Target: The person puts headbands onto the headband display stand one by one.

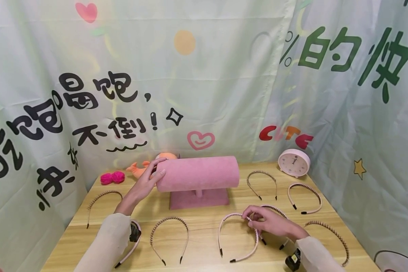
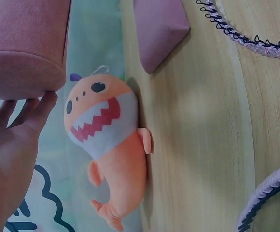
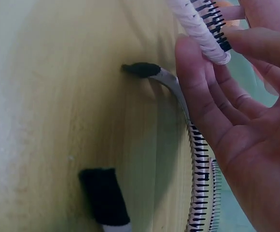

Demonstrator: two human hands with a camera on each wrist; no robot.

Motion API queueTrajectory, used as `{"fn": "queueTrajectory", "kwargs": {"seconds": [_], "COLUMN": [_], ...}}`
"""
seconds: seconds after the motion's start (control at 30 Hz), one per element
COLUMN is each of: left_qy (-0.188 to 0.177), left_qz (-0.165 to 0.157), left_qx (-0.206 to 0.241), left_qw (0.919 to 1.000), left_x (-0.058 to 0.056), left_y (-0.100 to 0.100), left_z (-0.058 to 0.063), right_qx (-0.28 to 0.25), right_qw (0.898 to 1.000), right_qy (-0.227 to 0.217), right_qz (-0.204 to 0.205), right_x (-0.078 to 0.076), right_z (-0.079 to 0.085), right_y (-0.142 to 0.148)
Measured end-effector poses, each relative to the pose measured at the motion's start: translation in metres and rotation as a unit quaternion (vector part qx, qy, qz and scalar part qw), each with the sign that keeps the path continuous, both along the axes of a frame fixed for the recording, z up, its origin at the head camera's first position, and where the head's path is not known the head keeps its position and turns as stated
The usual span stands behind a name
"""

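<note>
In the head view, my left hand (image 1: 149,175) holds the left end of a pink headband display roll (image 1: 198,173), thumb on its front and fingers along the upper rim. The roll lies level on a pink base (image 1: 199,200). My right hand (image 1: 270,222) pinches a pale pink headband (image 1: 221,232) near the top of its arch. The right wrist view shows this wrapped band (image 3: 198,31) between thumb and fingers, black teeth along its inner side. Another toothed headband (image 1: 275,209) lies partly hidden behind that hand.
Several headbands lie around, including a beaded one (image 1: 170,219) front centre, another (image 1: 261,172) right of the roll and a pink one (image 1: 321,202) farther right. An orange plush shark (image 2: 123,164), a magenta bow (image 1: 112,177) and a round clock (image 1: 294,163) stand near the back curtain.
</note>
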State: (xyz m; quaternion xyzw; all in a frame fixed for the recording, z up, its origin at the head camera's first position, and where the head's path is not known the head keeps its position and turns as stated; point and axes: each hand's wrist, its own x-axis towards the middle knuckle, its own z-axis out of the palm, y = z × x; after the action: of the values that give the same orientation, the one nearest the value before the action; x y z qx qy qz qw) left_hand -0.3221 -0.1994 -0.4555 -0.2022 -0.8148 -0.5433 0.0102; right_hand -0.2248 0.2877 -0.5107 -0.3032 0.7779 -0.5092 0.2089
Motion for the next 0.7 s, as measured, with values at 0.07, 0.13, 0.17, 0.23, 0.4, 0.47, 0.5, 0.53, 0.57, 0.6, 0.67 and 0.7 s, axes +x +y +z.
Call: {"fn": "queueTrajectory", "kwargs": {"seconds": [0.07,0.13,0.17,0.23,0.4,0.47,0.5,0.53,0.57,0.6,0.67,0.7], "left_qy": [0.000,-0.001,-0.001,0.000,0.007,0.010,0.011,0.011,0.010,0.010,0.010,0.009], "left_qz": [0.002,0.001,0.001,0.000,-0.002,-0.002,-0.002,-0.002,-0.002,-0.002,-0.003,-0.003], "left_qx": [-0.001,-0.001,0.000,0.001,0.004,0.004,0.003,0.004,0.004,0.005,0.006,0.007], "left_qw": [1.0000,1.0000,1.0000,1.0000,1.0000,0.9999,0.9999,0.9999,0.9999,0.9999,0.9999,0.9999], "left_x": [0.000,0.000,0.000,0.000,0.000,0.000,0.000,0.000,0.000,0.000,-0.001,0.000], "left_y": [0.000,0.000,0.000,0.000,-0.001,-0.001,-0.001,-0.001,-0.002,-0.002,-0.002,-0.002], "left_z": [0.000,0.000,0.000,0.000,0.000,0.000,0.000,0.000,0.000,0.000,0.000,0.000], "right_qx": [-0.002,-0.005,-0.007,-0.012,-0.015,-0.015,-0.017,-0.018,-0.019,-0.021,-0.024,-0.025], "right_qw": [1.000,1.000,1.000,1.000,1.000,1.000,1.000,1.000,0.999,0.999,0.999,0.999], "right_qy": [-0.003,-0.005,-0.007,-0.009,-0.007,-0.013,-0.017,-0.022,-0.027,-0.030,-0.032,-0.031], "right_qz": [-0.005,-0.008,-0.008,-0.007,-0.009,-0.011,-0.011,-0.010,-0.009,-0.007,-0.006,-0.006], "right_x": [0.000,-0.001,-0.001,-0.001,-0.001,0.000,0.000,0.001,0.001,0.002,0.002,0.003], "right_z": [-0.001,-0.002,-0.003,-0.004,-0.007,-0.006,-0.006,-0.005,-0.004,-0.003,-0.002,-0.001], "right_y": [0.002,0.003,0.003,0.005,0.009,0.010,0.011,0.011,0.012,0.013,0.015,0.016]}}
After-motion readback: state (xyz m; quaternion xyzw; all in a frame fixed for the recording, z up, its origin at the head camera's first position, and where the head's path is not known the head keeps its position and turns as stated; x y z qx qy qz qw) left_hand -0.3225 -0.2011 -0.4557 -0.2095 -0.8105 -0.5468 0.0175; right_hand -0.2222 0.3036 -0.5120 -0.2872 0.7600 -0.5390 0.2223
